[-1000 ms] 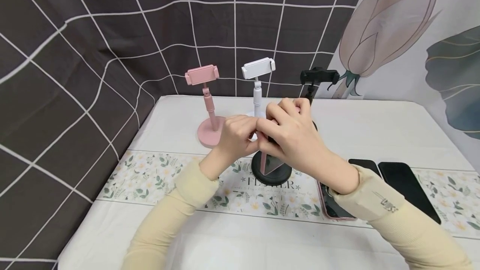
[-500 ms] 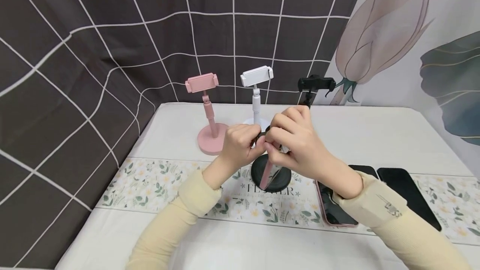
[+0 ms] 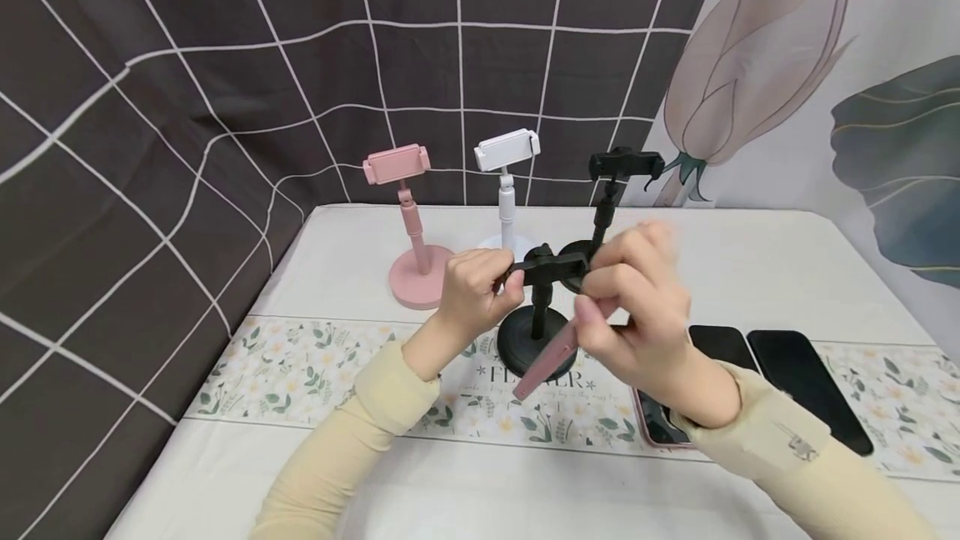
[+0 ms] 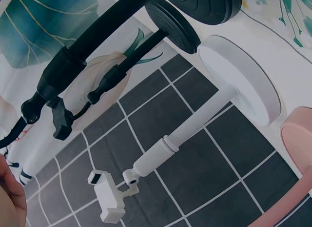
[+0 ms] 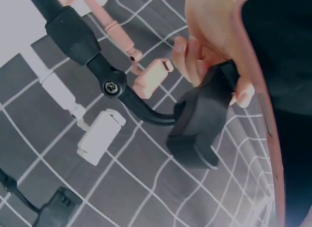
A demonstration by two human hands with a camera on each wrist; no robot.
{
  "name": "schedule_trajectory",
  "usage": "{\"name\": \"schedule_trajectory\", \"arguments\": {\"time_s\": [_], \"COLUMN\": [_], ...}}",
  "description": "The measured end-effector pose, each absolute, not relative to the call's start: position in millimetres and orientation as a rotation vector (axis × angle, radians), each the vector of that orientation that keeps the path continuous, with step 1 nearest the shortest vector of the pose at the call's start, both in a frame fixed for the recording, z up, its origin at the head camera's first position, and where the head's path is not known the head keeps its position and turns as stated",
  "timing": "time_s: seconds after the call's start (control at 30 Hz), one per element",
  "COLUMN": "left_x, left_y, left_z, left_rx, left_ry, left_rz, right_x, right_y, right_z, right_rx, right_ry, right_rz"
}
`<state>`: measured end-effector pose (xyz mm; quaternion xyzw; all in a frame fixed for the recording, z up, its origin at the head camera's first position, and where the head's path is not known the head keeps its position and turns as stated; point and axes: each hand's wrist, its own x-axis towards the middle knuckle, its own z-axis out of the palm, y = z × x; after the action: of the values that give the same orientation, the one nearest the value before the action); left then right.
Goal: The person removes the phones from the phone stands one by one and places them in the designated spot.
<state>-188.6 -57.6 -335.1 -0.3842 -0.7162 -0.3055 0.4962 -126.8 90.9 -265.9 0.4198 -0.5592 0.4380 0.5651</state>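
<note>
In the head view my left hand (image 3: 476, 292) grips the left end of the clamp on the nearer black phone stand (image 3: 555, 268), which stands upright on its round base. That clamp shows bare in the right wrist view. My right hand (image 3: 636, 307) pinches a pink-edged smartphone (image 3: 546, 363), tilted and held apart from the clamp, just right of the stand. Close up in the right wrist view, the smartphone's dark screen (image 5: 285, 85) fills the right side. Only a bit of the left hand (image 4: 12, 190) appears in the left wrist view.
Behind stand a pink phone stand (image 3: 417, 273), a white phone stand (image 3: 507, 198) and another black phone stand (image 3: 626, 163). At right lie a black smartphone (image 3: 810, 386), a second dark smartphone (image 3: 722, 345) and a pink-edged one (image 3: 660, 427), partly under the right forearm.
My right hand has moved right, drawing the pink-edged smartphone away from the black stand's clamp and tilting it. The clamp now shows uncovered. My left hand stays on its left end.
</note>
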Motion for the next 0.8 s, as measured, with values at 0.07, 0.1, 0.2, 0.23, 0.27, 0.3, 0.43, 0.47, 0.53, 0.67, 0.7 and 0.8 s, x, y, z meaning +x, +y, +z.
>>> {"name": "schedule_trajectory", "arguments": {"time_s": [0.07,0.1,0.2,0.23,0.27,0.3,0.43,0.47,0.53,0.67,0.7,0.8], "left_x": [-188,-188,-188,-188,-188,-188,-186,-185,-185,-186,-186,-187], "left_y": [-57,-57,-57,-57,-56,-56,-54,-54,-53,-53,-53,-54], "left_z": [-335,-336,-337,-337,-337,-337,-334,-334,-334,-337,-337,-338], "left_rx": [-0.928,-0.927,-0.925,-0.924,-0.923,-0.923,-0.933,-0.936,-0.939,-0.931,-0.929,-0.928], "left_ry": [-1.735,-1.736,-1.736,-1.736,-1.735,-1.735,-1.738,-1.741,-1.745,-1.744,-1.742,-1.736], "left_rz": [-0.754,-0.762,-0.781,-0.785,-0.788,-0.79,-0.794,-0.796,-0.797,-0.804,-0.806,-0.814], "right_x": [-123,-122,-121,-121,-121,-121,-120,-119,-119,-124,-126,-135], "right_y": [95,97,106,110,115,120,150,159,179,226,239,279], "right_z": [-267,-267,-269,-270,-270,-270,-271,-272,-278,-295,-300,-315], "right_rx": [0.913,0.875,0.792,0.773,0.754,0.735,0.675,0.658,0.63,0.592,0.588,0.561], "right_ry": [-1.293,-1.279,-1.24,-1.232,-1.227,-1.228,-1.333,-1.382,-1.506,-1.779,-1.844,-2.016], "right_rz": [1.031,1.029,1.033,1.037,1.034,1.03,0.968,0.927,0.83,0.57,0.502,0.329]}}
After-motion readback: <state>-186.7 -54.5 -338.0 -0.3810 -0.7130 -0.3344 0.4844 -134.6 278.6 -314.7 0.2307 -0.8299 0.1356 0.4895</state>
